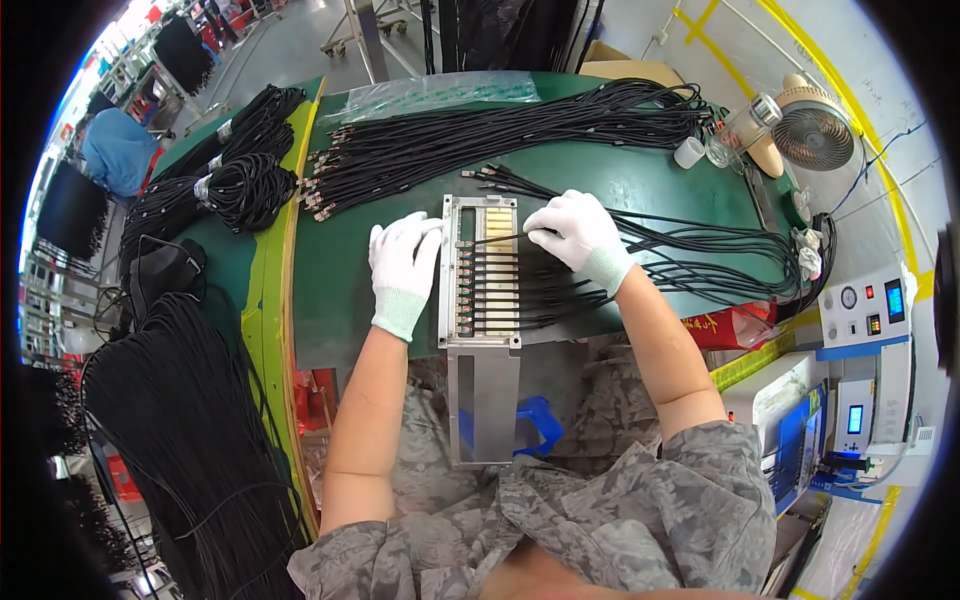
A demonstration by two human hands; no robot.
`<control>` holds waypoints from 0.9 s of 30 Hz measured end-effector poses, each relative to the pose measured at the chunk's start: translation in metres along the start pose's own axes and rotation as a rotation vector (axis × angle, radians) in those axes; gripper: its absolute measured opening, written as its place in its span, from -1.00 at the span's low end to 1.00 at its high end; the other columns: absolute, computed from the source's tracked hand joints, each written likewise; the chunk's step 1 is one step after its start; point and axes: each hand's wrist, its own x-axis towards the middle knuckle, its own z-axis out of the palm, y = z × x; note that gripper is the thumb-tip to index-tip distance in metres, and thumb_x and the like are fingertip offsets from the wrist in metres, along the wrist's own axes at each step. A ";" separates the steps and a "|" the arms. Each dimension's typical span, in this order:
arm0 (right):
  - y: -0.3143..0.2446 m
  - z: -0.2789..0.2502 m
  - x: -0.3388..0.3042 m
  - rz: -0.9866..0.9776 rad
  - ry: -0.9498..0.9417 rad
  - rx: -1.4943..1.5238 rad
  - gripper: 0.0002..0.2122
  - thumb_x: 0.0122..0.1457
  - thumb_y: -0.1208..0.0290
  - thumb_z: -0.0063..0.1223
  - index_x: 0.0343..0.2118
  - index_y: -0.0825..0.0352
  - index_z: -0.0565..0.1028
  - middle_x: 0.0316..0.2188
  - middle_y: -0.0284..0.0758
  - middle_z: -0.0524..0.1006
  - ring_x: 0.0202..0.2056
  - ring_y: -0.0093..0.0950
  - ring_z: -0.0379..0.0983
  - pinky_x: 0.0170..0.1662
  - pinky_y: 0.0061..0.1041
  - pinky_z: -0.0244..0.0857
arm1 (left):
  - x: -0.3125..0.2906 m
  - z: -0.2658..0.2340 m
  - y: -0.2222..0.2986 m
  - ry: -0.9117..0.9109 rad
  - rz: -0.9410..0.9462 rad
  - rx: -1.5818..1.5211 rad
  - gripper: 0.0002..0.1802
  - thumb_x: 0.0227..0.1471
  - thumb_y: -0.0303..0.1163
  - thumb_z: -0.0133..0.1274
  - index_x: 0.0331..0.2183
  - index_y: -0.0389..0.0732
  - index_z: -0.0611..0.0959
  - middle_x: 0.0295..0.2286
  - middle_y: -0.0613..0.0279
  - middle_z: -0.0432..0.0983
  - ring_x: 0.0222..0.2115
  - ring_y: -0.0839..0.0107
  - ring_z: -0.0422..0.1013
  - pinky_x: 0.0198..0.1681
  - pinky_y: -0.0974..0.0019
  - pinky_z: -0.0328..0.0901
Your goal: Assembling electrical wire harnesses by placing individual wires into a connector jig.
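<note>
Black cable lies across the upper part of a metal holder, in front of the person, at the near edge of the green table. From my distant seat I read its axis as sideways: the plug end points to the left, and the cord runs rightward to the right hand. So the cable extends left from these fingertips, crossing the holder, whose long side runs away from the body. The right hand is the nearer one: thumb and forefinger look nearly closed, with the cord pinched between them. Where the cord goes behind this glove, I cannot tell.

The left hand has its fingers half bent, tips at the left edge of the holder, near the plug end. I see nothing inside it, but I cannot tell whether it grips the edge.

Just below, on the body side, a row of similar cords lies parallel; above, I notice yellow strips. Farther out, loose cables spread to the right, a long bundle lies behind, and a fan stands at the far right corner.
</note>
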 end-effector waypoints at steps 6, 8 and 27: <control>-0.005 -0.003 -0.001 0.001 -0.024 0.019 -0.96 0.02 0.38 0.16 -0.45 0.15 0.60 -0.54 -0.38 0.52 -0.37 -0.31 0.42 -0.23 -0.33 0.30 | -0.001 0.002 0.001 -0.004 -0.009 -0.006 -0.76 0.17 -0.27 0.00 -0.20 -0.07 0.69 -0.10 0.20 0.55 0.00 0.27 0.39 0.25 -0.01 -0.05; -0.009 -0.003 -0.001 -0.005 -0.015 0.044 -0.96 0.02 0.38 0.15 -0.45 0.16 0.59 -0.53 -0.38 0.52 -0.37 -0.31 0.41 -0.22 -0.33 0.30 | -0.002 0.003 0.006 0.041 0.037 -0.098 -0.76 0.16 -0.26 0.01 -0.20 -0.08 0.69 -0.11 0.17 0.56 -0.02 0.25 0.40 0.25 0.02 -0.04; 0.041 0.026 0.017 0.274 0.152 -0.243 -0.87 0.02 0.22 0.20 -0.48 0.14 0.61 -0.46 -0.38 0.54 -0.29 -0.28 0.43 -0.18 -0.30 0.32 | 0.000 0.013 0.042 -0.269 0.204 0.257 -0.72 0.02 0.01 0.12 -0.19 0.32 0.74 0.15 0.01 0.32 0.23 -0.03 0.06 0.34 -0.15 -0.35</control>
